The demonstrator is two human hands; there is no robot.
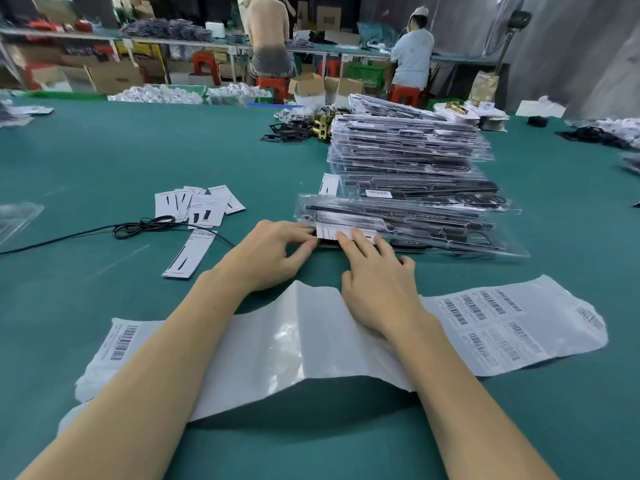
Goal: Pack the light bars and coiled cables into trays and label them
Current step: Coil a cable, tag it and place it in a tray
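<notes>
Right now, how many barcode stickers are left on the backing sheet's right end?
About 9, print blurred: a row of four at the backing sheet's top right, four below, one at the far right edge. One more sits at the left end; forearms may hide others.

The white card lying on the table carries a heading that reads roughly "Grow Light". The barcode stickers on the backing sheet have print too small to read.

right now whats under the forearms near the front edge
A long backing sheet of barcode labels lies on the green table under both forearms. Its middle is buckled up; the table beneath that hump is hidden.
</notes>
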